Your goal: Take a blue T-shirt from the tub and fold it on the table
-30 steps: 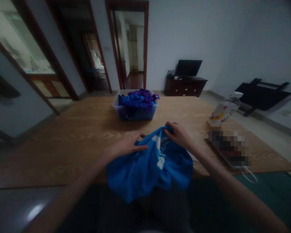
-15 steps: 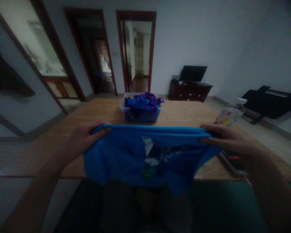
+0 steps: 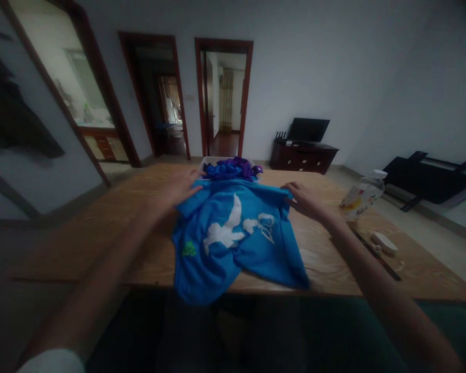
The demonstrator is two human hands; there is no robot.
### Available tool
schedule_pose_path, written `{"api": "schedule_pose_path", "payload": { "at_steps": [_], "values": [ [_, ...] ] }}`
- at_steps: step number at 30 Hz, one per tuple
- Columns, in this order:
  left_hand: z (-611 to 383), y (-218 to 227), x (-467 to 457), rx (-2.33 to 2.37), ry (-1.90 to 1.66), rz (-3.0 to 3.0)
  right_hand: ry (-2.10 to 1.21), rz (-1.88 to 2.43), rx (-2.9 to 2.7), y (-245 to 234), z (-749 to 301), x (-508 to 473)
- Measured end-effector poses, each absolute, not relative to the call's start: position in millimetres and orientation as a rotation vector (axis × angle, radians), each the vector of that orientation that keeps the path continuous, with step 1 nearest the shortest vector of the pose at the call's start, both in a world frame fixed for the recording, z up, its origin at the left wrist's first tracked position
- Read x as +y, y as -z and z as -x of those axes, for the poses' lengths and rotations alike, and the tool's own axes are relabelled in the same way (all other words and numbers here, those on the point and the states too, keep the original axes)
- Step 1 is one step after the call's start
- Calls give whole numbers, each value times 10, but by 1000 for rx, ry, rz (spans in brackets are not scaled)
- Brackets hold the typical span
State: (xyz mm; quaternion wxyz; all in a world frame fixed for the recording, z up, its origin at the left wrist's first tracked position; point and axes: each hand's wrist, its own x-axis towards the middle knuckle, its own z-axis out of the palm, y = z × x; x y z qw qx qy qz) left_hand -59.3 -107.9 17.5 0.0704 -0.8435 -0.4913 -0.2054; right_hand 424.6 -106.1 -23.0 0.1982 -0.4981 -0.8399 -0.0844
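A blue T-shirt (image 3: pixel 225 228) with white printing and a small green mark is spread over the table, its near edge hanging past the table's front edge. My left hand (image 3: pixel 180 187) is at its far left corner, blurred, with thumb and fingers closed on the cloth. At the far right corner, my right hand (image 3: pixel 300 198) pinches the fabric between thumb and fingers. Just beyond the shirt stands a clear plastic bin (image 3: pixel 213 159) filled with crumpled blue and purple clothes (image 3: pixel 236 168); the shirt hides the bin's lower part.
On the wooden table (image 3: pixel 140 202), a clear plastic bottle (image 3: pixel 363 194) with a printed label stands at the right. Nearer lie a white oblong object (image 3: pixel 384 243) and a dark flat strip (image 3: pixel 378 256), partly behind my right forearm. A dark cabinet (image 3: pixel 303 157) stands by the far wall.
Both hands have moved forward and closer together, carrying the shirt from a stretched fold at the near edge to lying across the table. It now covers the bin's front.
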Motion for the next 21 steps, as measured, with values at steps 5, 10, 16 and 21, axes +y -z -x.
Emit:
{"api": "schedule_pose_path", "payload": {
  "at_steps": [5,10,16,21],
  "values": [
    [538,1009,-2172,-1476,605,2959,-417,1265,-2650,948,-4258,-2122],
    [697,1636,-2988,-1500,422,2935,-265,1267,-2487,1421,-4501,-2684],
    [1087,1685,-3073,-1384,255,2931,-45,1289,-2456,1472,-4774,-2682],
    [1583,1813,-3157,-1562,348,2803,105,1563,-2432,1310,-5247,-2906]
  ]
}}
